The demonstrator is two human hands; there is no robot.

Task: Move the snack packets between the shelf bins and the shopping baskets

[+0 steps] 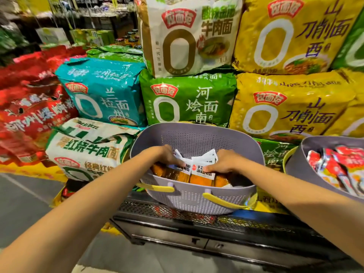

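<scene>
- Purple basket (197, 201) rests on a black mesh rack (177, 213).
- Inside it, left grip (167, 156) and right grip (226, 161) each clench snack packets (201, 161), long axes near-to-far, white ends pointing away.
- Noodle packs (189, 99) are stacked behind.

Head view, single, wide-angle. Worn at head height, facing forward and down. Close above the purple basket (197, 201) on the black mesh rack (197, 218); stacked noodle packs (187, 99) fill the background. Frame edges bowed.
</scene>
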